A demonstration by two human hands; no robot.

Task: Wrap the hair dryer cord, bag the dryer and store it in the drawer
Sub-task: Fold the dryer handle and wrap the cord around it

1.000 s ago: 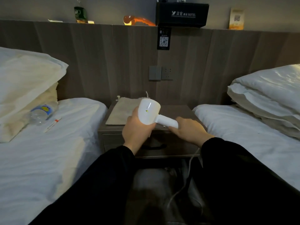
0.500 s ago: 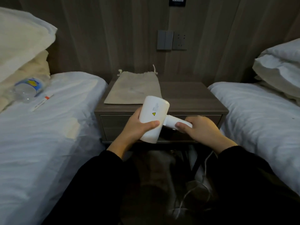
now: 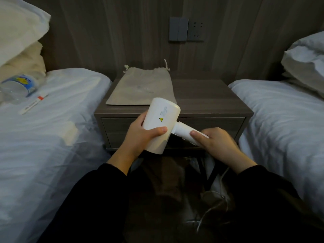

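The hair dryer [image 3: 162, 123] is smooth white plastic with a slight sheen. The bag [image 3: 142, 88] is matt beige cloth. The worktop [image 3: 201, 95] shows dull grey wood grain.

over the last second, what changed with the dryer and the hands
The hair dryer came down off the nightstand top to drawer-front height, nearer the body. Unchanged: left hand grips its barrel, right hand its handle; drawstring bag flat; cord dangling, unwrapped.

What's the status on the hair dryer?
Left hand grips dryer body, right hand its handle. Cord unwrapped, trailing down. Drawstring bag flat on nightstand; drawer shut.
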